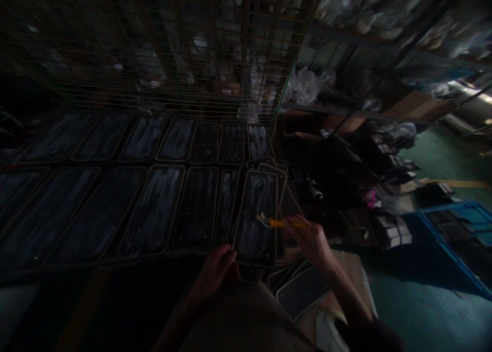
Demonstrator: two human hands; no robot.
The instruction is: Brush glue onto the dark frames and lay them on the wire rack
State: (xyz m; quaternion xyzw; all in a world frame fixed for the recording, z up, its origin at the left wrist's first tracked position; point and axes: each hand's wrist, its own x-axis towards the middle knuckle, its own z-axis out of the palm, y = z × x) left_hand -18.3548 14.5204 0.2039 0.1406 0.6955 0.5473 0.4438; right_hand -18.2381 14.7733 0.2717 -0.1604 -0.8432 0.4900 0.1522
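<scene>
The right hand [307, 234] holds a brush [282, 223] with a yellow handle, its fingers pinching the shaft near the back end. The bristles lie over the middle of a dark panel [251, 203] with rounded corners and a pale rim; they look to be touching its face, though the dim light makes contact hard to confirm. This panel sits in front of the person, on top of at least 1 other panel [282, 175] that juts out beyond its far right corner.

The left hand [220, 262] is at the panel's near left corner, fingers curled and touching the edge. I cannot tell whether they pinch the rim or only steady it.

Similar panels lie to the left in 2 lines, a rear row [176, 139] of 7 and a front row [154, 208]. Judging by the pale streaks, the brushing looks well along: most faces carry them, and the panel under the brush is streaked along much of its length. The 5th panel from the left in the rear row and a dark panel [197, 203] near the right end of the front row show far less, so they may be barely coated. At lower right, a plain grey panel [303, 290] on a tan surface [357, 270] shows no streaks and appears undone.

Wire mesh [184, 103] stands behind the rows; a blue crate [453, 249] is well apart, at right.
</scene>
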